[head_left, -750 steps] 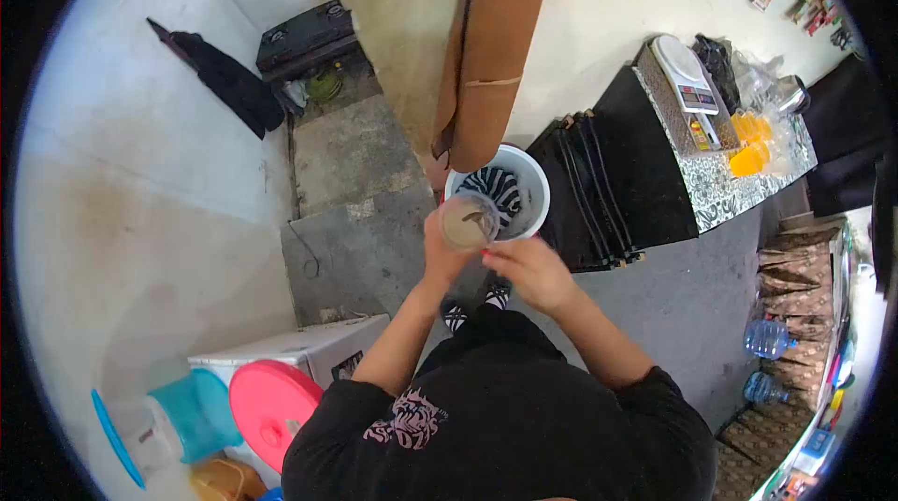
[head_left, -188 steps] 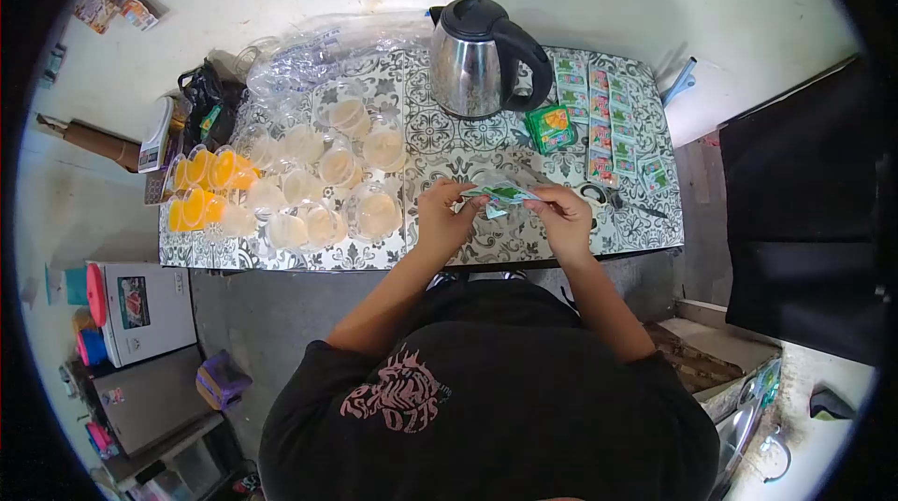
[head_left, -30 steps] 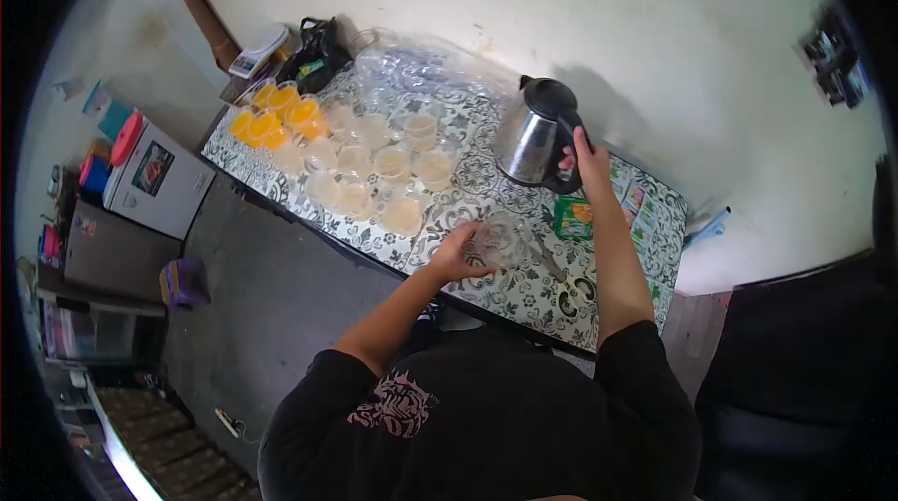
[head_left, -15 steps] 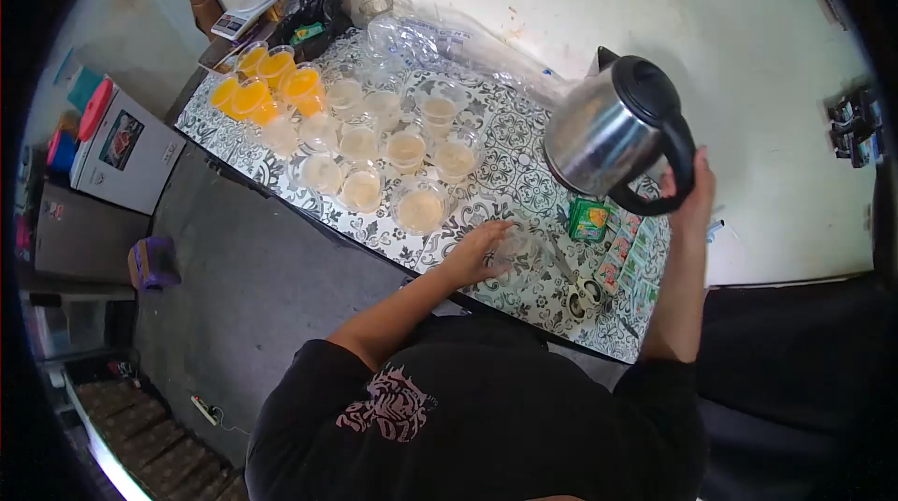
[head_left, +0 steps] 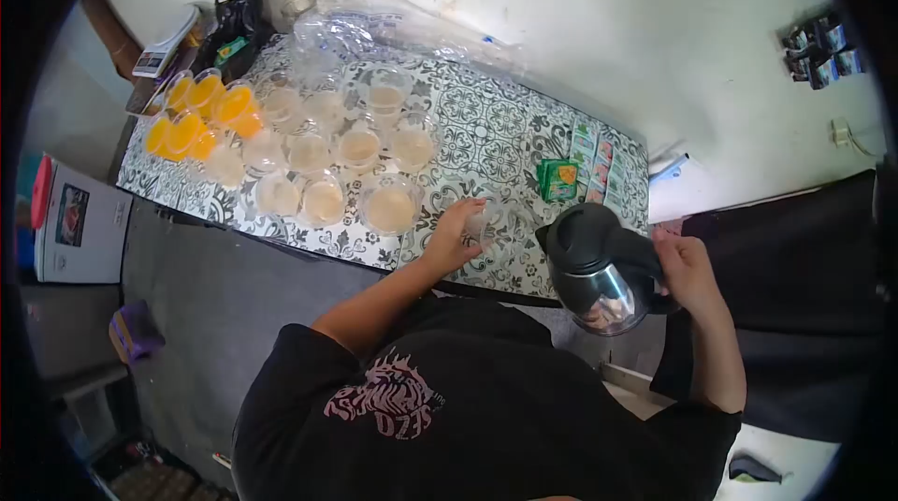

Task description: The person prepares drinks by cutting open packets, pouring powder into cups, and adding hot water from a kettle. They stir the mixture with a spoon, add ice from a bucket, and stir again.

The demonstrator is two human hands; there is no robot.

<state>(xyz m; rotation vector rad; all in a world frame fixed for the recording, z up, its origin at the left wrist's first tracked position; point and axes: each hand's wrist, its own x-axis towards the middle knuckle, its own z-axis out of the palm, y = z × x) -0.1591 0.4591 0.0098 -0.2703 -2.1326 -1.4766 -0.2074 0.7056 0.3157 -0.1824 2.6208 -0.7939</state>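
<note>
My right hand grips the black handle of an electric kettle with a shiny metal body. The kettle hangs over the table's near edge, tilted, its spout toward the left. My left hand curls its fingers around the side of a clear plastic cup standing on the patterned table. To the left of that hand are several clear cups with a pale, cloudy content, the closest being one cup. Behind the kettle lies a stack of green sachets.
Several cups of orange drink stand at the table's left end, near a black plastic bag and a white scale. Clear plastic packaging lies along the back edge. Opened sachets lie at the right.
The kettle came down and toward me in my right hand, and its spout now tilts toward the cup. The scissors are now hidden. My left hand stays at the cup; the view has shifted.
</note>
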